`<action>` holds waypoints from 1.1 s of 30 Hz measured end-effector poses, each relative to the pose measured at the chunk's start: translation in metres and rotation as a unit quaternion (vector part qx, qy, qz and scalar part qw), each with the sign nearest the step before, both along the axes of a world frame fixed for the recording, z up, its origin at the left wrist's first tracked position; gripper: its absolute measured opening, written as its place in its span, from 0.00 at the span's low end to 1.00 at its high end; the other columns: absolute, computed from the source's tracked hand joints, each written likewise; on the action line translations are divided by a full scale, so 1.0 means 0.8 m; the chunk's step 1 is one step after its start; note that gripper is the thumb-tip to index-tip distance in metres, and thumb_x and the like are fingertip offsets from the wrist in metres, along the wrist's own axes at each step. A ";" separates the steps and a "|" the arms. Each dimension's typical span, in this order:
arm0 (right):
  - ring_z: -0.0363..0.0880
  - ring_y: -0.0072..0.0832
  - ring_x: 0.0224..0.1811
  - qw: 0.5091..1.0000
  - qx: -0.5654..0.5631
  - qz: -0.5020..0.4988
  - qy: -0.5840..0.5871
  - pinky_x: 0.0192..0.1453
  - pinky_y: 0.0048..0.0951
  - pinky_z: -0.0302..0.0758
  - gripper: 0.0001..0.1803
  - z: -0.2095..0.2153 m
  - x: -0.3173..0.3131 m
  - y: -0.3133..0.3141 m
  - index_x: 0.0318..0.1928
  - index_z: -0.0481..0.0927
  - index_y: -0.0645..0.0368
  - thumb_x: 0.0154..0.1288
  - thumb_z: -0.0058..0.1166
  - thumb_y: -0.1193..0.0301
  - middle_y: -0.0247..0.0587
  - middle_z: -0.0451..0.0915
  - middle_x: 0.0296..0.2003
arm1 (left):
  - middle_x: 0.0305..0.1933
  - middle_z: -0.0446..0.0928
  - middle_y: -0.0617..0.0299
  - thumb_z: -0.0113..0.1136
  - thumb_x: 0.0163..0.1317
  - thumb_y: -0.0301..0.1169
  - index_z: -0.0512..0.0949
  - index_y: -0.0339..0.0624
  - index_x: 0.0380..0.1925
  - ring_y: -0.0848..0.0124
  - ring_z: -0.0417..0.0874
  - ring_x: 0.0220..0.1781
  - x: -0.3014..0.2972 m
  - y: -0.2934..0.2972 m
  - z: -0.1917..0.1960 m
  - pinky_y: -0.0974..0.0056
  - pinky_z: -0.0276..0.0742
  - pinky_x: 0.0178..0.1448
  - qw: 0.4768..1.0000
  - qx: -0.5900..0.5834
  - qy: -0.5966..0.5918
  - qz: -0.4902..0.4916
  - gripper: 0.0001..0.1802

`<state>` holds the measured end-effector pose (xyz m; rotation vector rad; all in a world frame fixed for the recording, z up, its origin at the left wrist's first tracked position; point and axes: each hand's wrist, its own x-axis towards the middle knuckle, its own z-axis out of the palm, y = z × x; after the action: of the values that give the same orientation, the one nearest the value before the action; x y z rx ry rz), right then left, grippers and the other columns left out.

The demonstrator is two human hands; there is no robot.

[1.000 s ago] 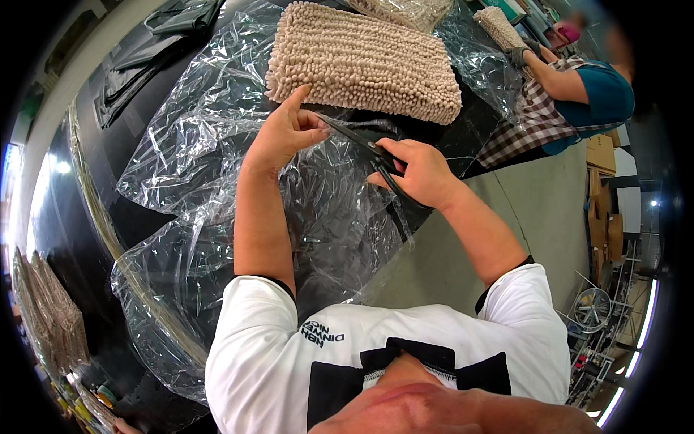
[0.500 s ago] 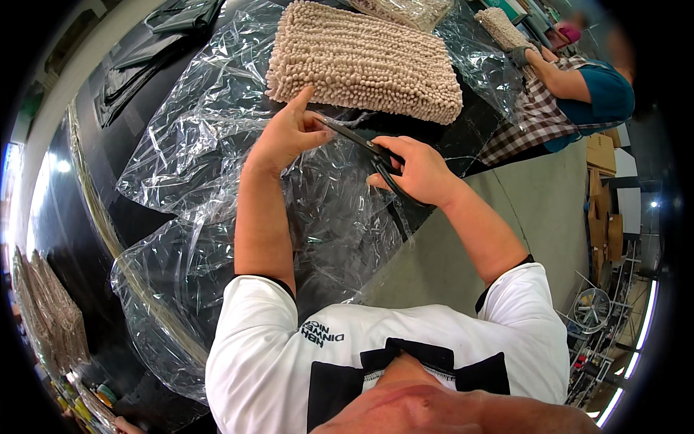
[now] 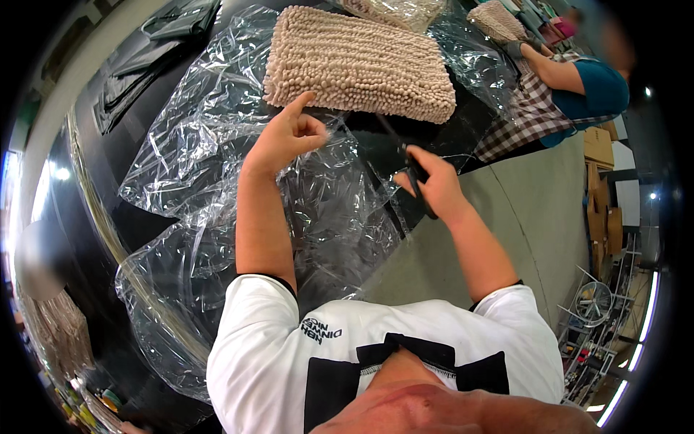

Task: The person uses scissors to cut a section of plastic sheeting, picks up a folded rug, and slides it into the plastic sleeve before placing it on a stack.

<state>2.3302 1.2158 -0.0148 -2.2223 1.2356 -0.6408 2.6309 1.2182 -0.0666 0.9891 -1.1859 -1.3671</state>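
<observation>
A beige chenille mat (image 3: pixel 358 65), folded into a thick rectangle, lies at the far middle on crumpled clear plastic film (image 3: pixel 217 155). My left hand (image 3: pixel 285 137) is at its near left edge, index finger stretched against the tufts. The thumb and other fingers curl together in a pinch; whether anything is between them I cannot make out. My right hand (image 3: pixel 437 184) grips black-handled scissors (image 3: pixel 416 181), their blurred blades pointing toward the mat's near edge. The scissors are apart from my left hand.
Folded dark plastic sheets (image 3: pixel 155 61) lie at the far left. Another film-wrapped beige mat (image 3: pixel 397 13) sits behind. At the right, a co-worker in a checked apron (image 3: pixel 531 108) handles a beige mat (image 3: pixel 497 22). Cardboard boxes (image 3: pixel 598 148) and a fan (image 3: pixel 594 302) stand farther right.
My right hand has drawn the scissors back to the right, away from my left hand, and turned them more upright. My left hand has stayed nearly in place.
</observation>
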 end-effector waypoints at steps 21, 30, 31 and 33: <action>0.81 0.44 0.47 0.878 0.001 0.273 0.393 0.47 0.44 0.78 0.27 -0.046 -0.045 0.006 0.58 0.67 0.55 0.60 0.58 0.59 0.47 0.80 0.45 | 0.47 0.81 0.51 0.54 0.59 0.29 0.82 0.52 0.47 0.52 0.81 0.49 0.002 0.046 0.038 0.56 0.76 0.53 0.685 0.080 -0.597 0.409 0.16; 0.81 0.38 0.48 0.847 0.011 0.349 0.401 0.44 0.40 0.77 0.30 -0.042 -0.041 -0.014 0.60 0.71 0.57 0.60 0.58 0.58 0.43 0.82 0.45 | 0.35 0.84 0.59 0.61 0.61 0.31 0.82 0.38 0.40 0.71 0.84 0.38 0.200 0.163 0.128 0.67 0.77 0.46 0.652 -0.009 -0.393 0.648 0.10; 0.81 0.38 0.49 0.844 0.001 0.350 0.406 0.45 0.40 0.77 0.31 -0.042 -0.045 -0.020 0.60 0.71 0.57 0.59 0.59 0.57 0.43 0.82 0.45 | 0.35 0.83 0.59 0.61 0.61 0.30 0.82 0.37 0.40 0.72 0.83 0.37 0.185 0.139 0.157 0.68 0.77 0.46 0.664 -0.042 -0.396 0.632 0.10; 0.81 0.38 0.49 0.839 -0.001 0.364 0.404 0.47 0.41 0.77 0.34 -0.039 -0.046 -0.027 0.60 0.71 0.57 0.56 0.61 0.54 0.43 0.82 0.45 | 0.36 0.82 0.60 0.60 0.62 0.29 0.81 0.35 0.41 0.73 0.82 0.38 0.171 0.108 0.207 0.69 0.77 0.47 0.686 -0.091 -0.409 0.595 0.10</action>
<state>2.2936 1.1944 -0.0460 -2.7777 0.5478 0.6600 2.7674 1.3044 0.0992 1.8197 -0.8501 0.3068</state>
